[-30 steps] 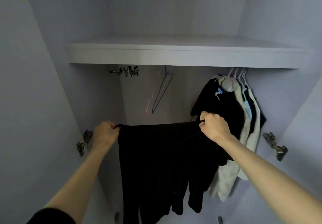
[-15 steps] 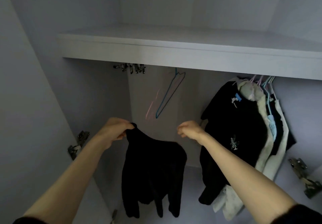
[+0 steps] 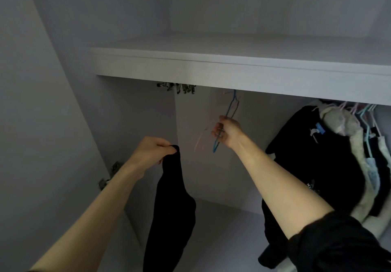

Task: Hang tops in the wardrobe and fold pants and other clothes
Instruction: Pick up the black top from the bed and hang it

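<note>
Hanging below the left hand (image 3: 151,153) that pinches it, black top (image 3: 169,208); right hand (image 3: 228,133) grips blue hanger (image 3: 231,110)

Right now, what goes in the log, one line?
left hand: holds black top | right hand: grips blue hanger | top not hung

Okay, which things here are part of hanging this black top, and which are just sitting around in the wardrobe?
In the job:
- black top, gripped by the left hand
- blue hanger, held by the right hand

Just there:
- clothes already hung at right
- pink hanger
- shelf
- metal clips
- door hinge
</note>
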